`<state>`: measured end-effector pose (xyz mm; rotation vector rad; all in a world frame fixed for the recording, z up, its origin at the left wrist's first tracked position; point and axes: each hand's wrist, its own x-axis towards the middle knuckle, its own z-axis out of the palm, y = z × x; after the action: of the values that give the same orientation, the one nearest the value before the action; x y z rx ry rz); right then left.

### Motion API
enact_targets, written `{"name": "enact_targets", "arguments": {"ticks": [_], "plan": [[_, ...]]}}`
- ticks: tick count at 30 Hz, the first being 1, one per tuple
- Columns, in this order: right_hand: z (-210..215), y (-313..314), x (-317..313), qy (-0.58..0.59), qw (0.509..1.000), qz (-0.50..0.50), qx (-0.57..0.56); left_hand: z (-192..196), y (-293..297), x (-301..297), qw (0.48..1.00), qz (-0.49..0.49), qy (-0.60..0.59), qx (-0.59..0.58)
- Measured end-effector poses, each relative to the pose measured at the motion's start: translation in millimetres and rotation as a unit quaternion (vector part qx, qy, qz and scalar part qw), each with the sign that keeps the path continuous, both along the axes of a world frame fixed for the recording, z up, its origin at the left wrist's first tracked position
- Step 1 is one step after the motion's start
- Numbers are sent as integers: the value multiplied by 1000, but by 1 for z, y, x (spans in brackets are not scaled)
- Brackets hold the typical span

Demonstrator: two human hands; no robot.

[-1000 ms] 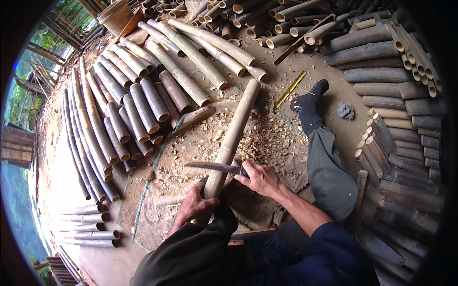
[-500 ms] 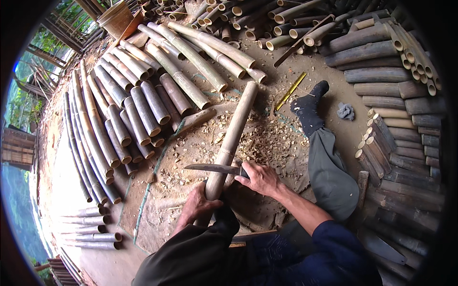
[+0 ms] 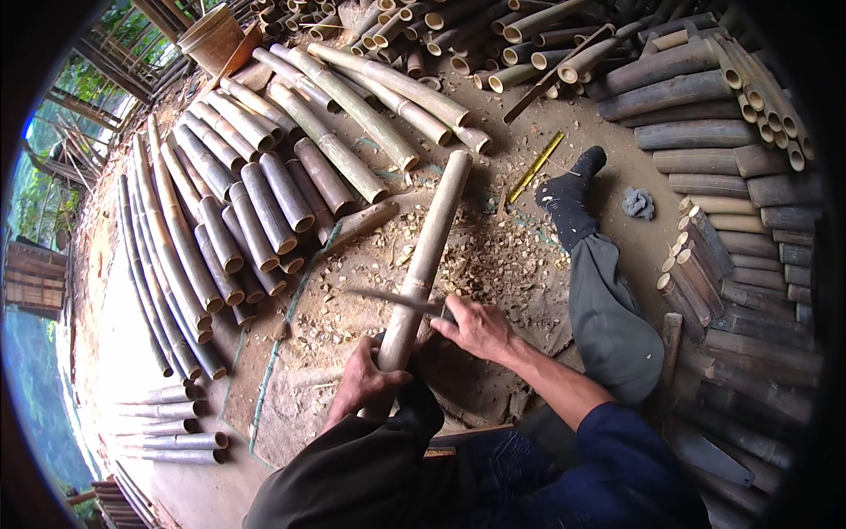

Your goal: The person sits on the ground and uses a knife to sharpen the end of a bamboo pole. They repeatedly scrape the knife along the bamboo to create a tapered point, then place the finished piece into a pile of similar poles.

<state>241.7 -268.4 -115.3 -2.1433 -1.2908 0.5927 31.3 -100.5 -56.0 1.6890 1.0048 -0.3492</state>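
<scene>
Pole [image 3: 438, 220]: one, pale bamboo, centre, slanting from near to far right, its far end above the floor as seen.
Left hand [image 3: 363, 381]: fingers wrapped around the pole near its near end.
Right hand [image 3: 480, 329]: fingers clenched on the handle of the knife, just right of the pole.
Knife [image 3: 388, 298]: one, blade slightly blurred, crossing over the pole and pointing left; whether its edge touches, cannot tell.
Chips [image 3: 493, 269]: many, pale, scattered on the floor beyond both hands.
Ruler [image 3: 536, 167]: one, yellow, far right of the pole, left of the dark-socked foot [image 3: 567, 207].
Rag [image 3: 638, 204]: one, grey, right of the foot.
Bucket [image 3: 216, 44]: one, far left.
</scene>
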Motion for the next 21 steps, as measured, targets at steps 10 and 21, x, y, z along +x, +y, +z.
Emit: {"name": "enact_targets", "arguments": {"ticks": [10, 21], "plan": [[-13, 3, 1, 53, 985, -160, 36, 16, -13, -8, 988, -53, 10, 142], [-7, -8, -4, 62, 993, -96, -7, 9, 0, -18, 996, -64, -13, 56]]}}
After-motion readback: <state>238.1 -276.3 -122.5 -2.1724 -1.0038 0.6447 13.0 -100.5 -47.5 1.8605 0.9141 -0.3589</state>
